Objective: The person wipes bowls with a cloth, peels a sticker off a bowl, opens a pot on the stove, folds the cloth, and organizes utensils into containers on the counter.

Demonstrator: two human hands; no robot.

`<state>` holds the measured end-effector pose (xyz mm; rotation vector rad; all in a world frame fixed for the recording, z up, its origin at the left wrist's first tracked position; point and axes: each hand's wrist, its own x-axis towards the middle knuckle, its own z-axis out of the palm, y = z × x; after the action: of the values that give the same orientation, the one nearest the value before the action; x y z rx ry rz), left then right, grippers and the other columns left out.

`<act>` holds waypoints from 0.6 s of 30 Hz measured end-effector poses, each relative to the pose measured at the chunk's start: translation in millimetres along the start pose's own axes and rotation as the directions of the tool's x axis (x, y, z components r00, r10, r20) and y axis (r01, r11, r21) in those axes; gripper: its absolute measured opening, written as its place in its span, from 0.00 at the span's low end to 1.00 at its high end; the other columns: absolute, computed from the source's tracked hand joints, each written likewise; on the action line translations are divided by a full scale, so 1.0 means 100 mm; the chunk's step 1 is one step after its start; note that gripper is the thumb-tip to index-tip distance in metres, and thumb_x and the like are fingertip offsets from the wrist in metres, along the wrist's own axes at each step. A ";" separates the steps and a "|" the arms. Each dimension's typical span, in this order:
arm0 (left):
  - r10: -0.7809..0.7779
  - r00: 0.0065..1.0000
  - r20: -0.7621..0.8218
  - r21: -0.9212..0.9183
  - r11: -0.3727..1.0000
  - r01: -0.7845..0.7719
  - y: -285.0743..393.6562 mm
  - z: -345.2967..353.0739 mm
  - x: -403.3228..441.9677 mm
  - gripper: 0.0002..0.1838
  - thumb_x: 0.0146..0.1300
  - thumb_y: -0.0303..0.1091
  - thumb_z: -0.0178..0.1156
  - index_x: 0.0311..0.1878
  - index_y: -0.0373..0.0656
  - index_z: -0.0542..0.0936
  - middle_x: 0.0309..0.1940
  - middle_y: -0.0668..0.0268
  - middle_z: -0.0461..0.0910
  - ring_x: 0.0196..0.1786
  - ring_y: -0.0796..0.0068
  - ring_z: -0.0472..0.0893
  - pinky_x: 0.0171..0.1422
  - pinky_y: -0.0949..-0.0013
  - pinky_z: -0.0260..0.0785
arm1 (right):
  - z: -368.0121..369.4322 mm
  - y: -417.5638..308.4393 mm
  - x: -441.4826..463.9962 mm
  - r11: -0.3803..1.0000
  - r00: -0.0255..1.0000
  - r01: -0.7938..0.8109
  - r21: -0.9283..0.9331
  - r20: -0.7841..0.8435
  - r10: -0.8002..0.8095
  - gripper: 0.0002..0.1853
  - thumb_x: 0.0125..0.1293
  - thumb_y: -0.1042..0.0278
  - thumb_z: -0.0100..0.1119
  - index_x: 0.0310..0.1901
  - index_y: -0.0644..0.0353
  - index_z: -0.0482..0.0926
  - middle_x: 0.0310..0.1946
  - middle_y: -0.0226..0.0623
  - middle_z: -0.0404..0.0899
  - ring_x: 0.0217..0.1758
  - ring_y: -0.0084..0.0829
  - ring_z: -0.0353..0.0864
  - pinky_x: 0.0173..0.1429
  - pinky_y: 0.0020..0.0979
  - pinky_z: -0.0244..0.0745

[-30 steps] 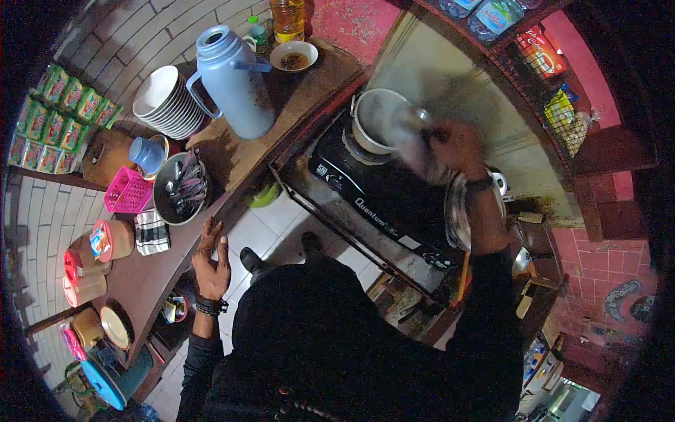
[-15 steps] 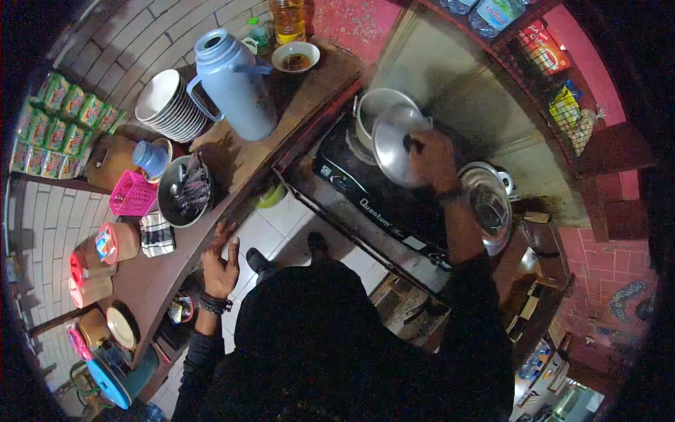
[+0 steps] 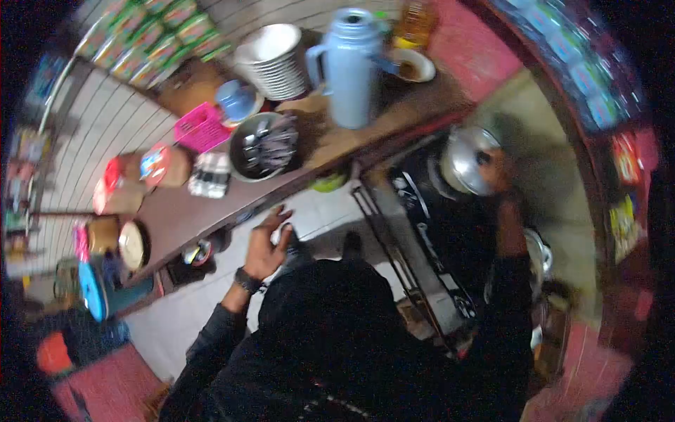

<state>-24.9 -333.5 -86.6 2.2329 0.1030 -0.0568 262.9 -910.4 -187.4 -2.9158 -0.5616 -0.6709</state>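
A round metal pot lid [image 3: 464,151] lies over the pot [image 3: 448,176] on the black gas stove [image 3: 450,235]. At the lid's dark knob is my right hand [image 3: 498,172], its fingers closed there, though motion blurs them. My left hand [image 3: 266,250] hangs over the floor beside the wooden counter's edge, fingers apart and nothing in them. Nearest to it on the counter are a bowl of cutlery [image 3: 242,165] and a folded checked cloth [image 3: 209,176].
Along the counter [image 3: 211,218] stand a blue thermos jug [image 3: 351,77], stacked white bowls [image 3: 281,77], a pink basket [image 3: 200,128] and lidded tubs [image 3: 165,167]. A small bowl of brown liquid [image 3: 422,67] sits at its far end. Another metal pot [image 3: 538,253] is behind my right forearm.
The lid has moved from tilted beside the pot to over its top, with my right hand at the knob. My view has turned, so the whole scene has shifted.
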 end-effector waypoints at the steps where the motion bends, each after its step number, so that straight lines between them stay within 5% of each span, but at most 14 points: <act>1: 0.032 0.999 0.030 0.002 0.999 -0.032 -0.11 0.00 -0.01 0.18 0.74 0.34 0.60 0.61 0.35 0.83 0.69 0.39 0.75 0.74 0.39 0.72 0.78 0.51 0.64 | 0.13 0.23 -0.02 0.982 0.980 0.186 0.036 0.069 -0.188 0.22 0.52 0.62 0.73 0.49 0.59 0.87 0.44 0.48 0.87 0.48 0.52 0.87 0.56 0.48 0.82; 2: 0.015 0.999 0.039 0.022 1.000 -0.016 -0.12 0.00 -0.03 0.18 0.74 0.34 0.59 0.62 0.35 0.82 0.70 0.39 0.74 0.74 0.39 0.72 0.77 0.51 0.66 | 0.41 0.58 -0.07 0.975 0.973 -0.003 0.222 0.227 -0.049 0.23 0.54 0.61 0.72 0.52 0.59 0.86 0.51 0.46 0.87 0.55 0.52 0.85 0.61 0.49 0.79; 4: -0.034 0.999 0.008 0.020 0.999 0.034 -0.04 -0.07 -0.06 0.20 0.74 0.35 0.60 0.64 0.37 0.80 0.70 0.40 0.73 0.73 0.39 0.73 0.74 0.51 0.69 | 0.11 0.22 -0.02 1.000 0.981 -0.017 -0.004 0.195 0.017 0.23 0.57 0.62 0.71 0.55 0.60 0.85 0.57 0.46 0.85 0.61 0.51 0.82 0.67 0.48 0.75; 7: -0.065 0.997 -0.048 0.023 0.998 0.066 -0.13 -0.19 -0.13 0.21 0.74 0.37 0.59 0.66 0.38 0.80 0.71 0.39 0.73 0.72 0.38 0.73 0.75 0.50 0.68 | -0.21 -0.46 0.19 0.998 0.998 0.028 0.057 0.049 -0.031 0.20 0.62 0.61 0.69 0.54 0.61 0.84 0.58 0.46 0.84 0.65 0.49 0.79 0.71 0.49 0.72; 9: -0.071 0.994 -0.079 0.013 0.997 0.072 -0.28 -0.27 -0.20 0.22 0.75 0.38 0.59 0.67 0.39 0.79 0.71 0.39 0.72 0.72 0.37 0.73 0.77 0.49 0.66 | -0.52 -1.41 0.33 0.968 0.974 -0.221 0.119 0.071 0.214 0.20 0.66 0.61 0.70 0.56 0.60 0.84 0.57 0.45 0.85 0.63 0.46 0.82 0.69 0.46 0.74; 11: -0.133 0.987 -0.086 -0.058 0.990 0.129 -0.49 -0.37 -0.26 0.23 0.74 0.39 0.59 0.67 0.39 0.79 0.71 0.39 0.72 0.72 0.37 0.74 0.75 0.48 0.68 | -0.57 -2.21 0.38 0.862 0.955 -0.291 0.414 0.179 0.237 0.20 0.66 0.63 0.71 0.57 0.61 0.84 0.55 0.44 0.86 0.60 0.45 0.85 0.67 0.42 0.76; 15: -0.139 0.984 -0.114 0.024 0.990 0.142 -0.95 -0.74 -0.34 0.22 0.74 0.37 0.59 0.66 0.38 0.79 0.69 0.38 0.74 0.64 0.37 0.80 0.68 0.52 0.75 | -0.83 -4.19 0.61 0.653 0.978 0.050 0.756 0.094 -0.184 0.15 0.63 0.71 0.71 0.51 0.64 0.87 0.51 0.46 0.88 0.53 0.44 0.88 0.61 0.39 0.80; 17: -0.216 0.968 -0.131 -0.015 0.976 0.216 -1.21 -0.98 -0.37 0.23 0.76 0.39 0.58 0.67 0.36 0.78 0.66 0.43 0.79 0.69 0.45 0.79 0.73 0.56 0.71 | -0.83 -5.04 0.71 0.547 0.953 0.050 0.836 0.123 -0.275 0.15 0.61 0.74 0.70 0.50 0.65 0.87 0.50 0.48 0.88 0.53 0.45 0.88 0.59 0.39 0.81; 18: -0.331 0.927 -0.176 -0.258 0.924 0.281 -1.39 -1.09 -0.38 0.24 0.76 0.40 0.59 0.68 0.36 0.78 0.66 0.46 0.80 0.67 0.50 0.80 0.72 0.58 0.72 | -0.80 -5.40 0.77 0.521 0.938 0.055 0.852 0.134 -0.319 0.16 0.63 0.74 0.70 0.52 0.65 0.86 0.51 0.47 0.88 0.54 0.43 0.89 0.59 0.39 0.82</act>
<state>-75.7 -164.6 -125.5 1.9677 0.5547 0.0271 93.1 -398.1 -75.6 -2.0062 -0.9258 0.0625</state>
